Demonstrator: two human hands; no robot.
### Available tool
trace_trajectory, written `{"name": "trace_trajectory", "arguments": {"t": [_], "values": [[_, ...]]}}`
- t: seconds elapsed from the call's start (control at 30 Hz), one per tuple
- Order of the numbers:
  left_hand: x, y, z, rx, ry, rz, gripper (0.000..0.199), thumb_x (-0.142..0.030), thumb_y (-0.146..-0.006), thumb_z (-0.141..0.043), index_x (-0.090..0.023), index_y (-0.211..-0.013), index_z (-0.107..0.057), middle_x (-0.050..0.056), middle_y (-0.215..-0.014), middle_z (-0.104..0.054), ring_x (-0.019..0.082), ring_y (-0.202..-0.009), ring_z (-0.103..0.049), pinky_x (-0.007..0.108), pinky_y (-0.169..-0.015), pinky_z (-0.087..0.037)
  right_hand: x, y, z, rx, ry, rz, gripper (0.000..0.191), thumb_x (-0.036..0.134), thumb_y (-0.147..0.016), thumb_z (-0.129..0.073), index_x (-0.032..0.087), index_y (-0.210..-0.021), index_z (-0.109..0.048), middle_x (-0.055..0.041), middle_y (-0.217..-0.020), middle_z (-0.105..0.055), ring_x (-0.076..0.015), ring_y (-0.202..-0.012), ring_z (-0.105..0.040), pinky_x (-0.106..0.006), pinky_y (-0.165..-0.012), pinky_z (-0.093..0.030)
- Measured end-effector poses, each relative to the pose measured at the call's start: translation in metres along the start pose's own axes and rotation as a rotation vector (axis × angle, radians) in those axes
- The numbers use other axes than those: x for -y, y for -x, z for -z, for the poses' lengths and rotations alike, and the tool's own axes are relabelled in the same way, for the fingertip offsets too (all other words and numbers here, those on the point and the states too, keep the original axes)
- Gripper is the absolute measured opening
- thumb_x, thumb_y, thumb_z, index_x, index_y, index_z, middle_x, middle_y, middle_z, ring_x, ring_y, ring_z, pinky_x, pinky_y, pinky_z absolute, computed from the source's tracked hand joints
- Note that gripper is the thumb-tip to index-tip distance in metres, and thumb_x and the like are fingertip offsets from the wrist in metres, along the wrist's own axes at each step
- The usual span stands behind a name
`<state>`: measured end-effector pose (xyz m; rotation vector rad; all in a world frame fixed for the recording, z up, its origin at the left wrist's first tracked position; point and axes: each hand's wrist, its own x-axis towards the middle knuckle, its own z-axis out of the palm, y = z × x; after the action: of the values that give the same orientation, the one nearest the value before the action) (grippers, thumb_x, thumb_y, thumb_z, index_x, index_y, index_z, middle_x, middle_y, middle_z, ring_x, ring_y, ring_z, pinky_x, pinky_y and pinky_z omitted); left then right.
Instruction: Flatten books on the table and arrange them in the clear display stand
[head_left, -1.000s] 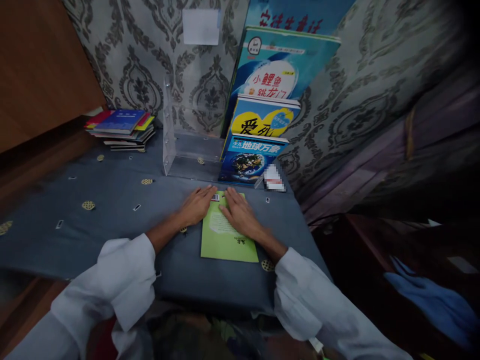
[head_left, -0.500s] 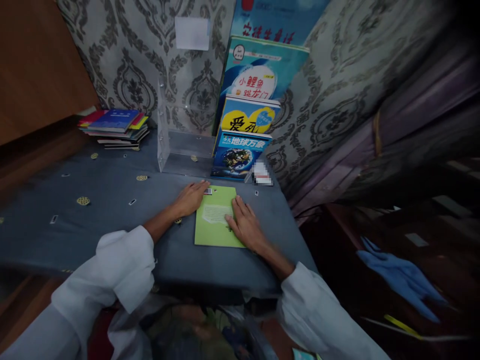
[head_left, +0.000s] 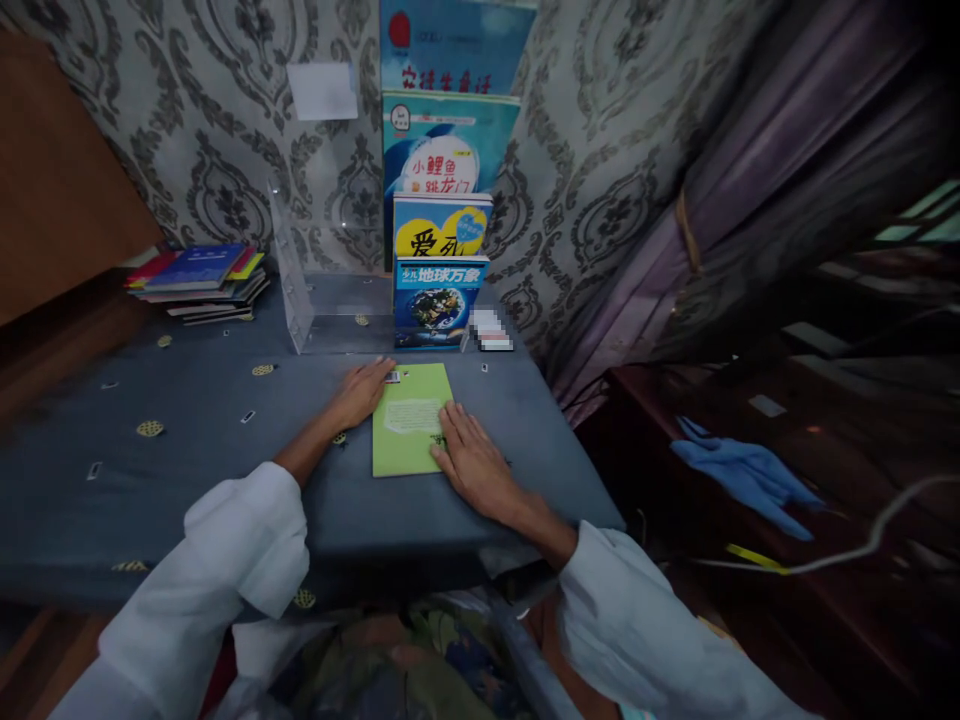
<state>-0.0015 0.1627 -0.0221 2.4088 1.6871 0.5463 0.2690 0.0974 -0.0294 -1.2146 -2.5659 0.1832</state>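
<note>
A light green book [head_left: 409, 455] lies flat on the grey-blue tablecloth, a pale text panel and a small barcode on its face. My left hand [head_left: 365, 392] rests flat at its upper left edge, holding nothing, fingertips by the barcode. On the lower right edge lies my right hand [head_left: 474, 458], fingers stretched, thumb over the cover. Behind the green book, a clear acrylic rack [head_left: 291, 285] has several upright books on its right side; the front one is a blue book with a globe [head_left: 436, 308]. Its left part shows no books.
At the back left lies a stack of books [head_left: 202, 275]. A blurred white card [head_left: 491, 330] is right of the rack. Past the table's right edge are a purple curtain [head_left: 652, 270], a blue cloth [head_left: 742, 475] on a dark red surface, and a white cable [head_left: 870, 548].
The whole view has shifted, with the table scene further left. My right hand has slid down along the green book's right edge and covers less of its cover.
</note>
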Motion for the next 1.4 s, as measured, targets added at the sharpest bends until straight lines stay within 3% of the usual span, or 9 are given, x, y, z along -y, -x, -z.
{"name": "trace_trajectory", "arguments": {"t": [0.43, 0.93, 1.4], "values": [[-0.006, 0.001, 0.003, -0.078, -0.006, 0.029, 0.049, -0.023, -0.099, -0.034, -0.015, -0.142, -0.054, 0.01, -0.152, -0.054, 0.022, -0.147, -0.043, 0.042, -0.123, -0.032, 0.001, 0.002, 0.002, -0.031, -0.043, -0.01, 0.063, 0.047, -0.104, -0.035, 0.01, -0.155, -0.04, -0.0197, -0.162, -0.036, -0.0321, -0.152, -0.032, -0.055, -0.123, -0.033], [-0.013, 0.005, 0.009, -0.082, -0.029, 0.133, 0.045, -0.02, -0.1, -0.038, -0.018, -0.14, -0.059, 0.008, -0.151, -0.055, 0.024, -0.142, -0.049, 0.04, -0.118, -0.038, 0.006, -0.002, 0.008, -0.013, -0.026, -0.012, 0.061, 0.044, -0.104, -0.038, 0.005, -0.15, -0.043, -0.0237, -0.161, -0.038, -0.0329, -0.151, -0.034, -0.051, -0.123, -0.031], [-0.01, 0.002, 0.007, -0.121, -0.049, 0.11, 0.043, -0.02, -0.098, -0.042, -0.017, -0.135, -0.064, 0.009, -0.146, -0.06, 0.025, -0.136, -0.056, 0.037, -0.114, -0.043, 0.007, -0.002, 0.01, 0.001, -0.012, -0.026, 0.061, 0.042, -0.104, -0.037, 0.005, -0.151, -0.043, -0.0226, -0.161, -0.038, -0.0325, -0.151, -0.034, -0.05, -0.123, -0.031]]}}
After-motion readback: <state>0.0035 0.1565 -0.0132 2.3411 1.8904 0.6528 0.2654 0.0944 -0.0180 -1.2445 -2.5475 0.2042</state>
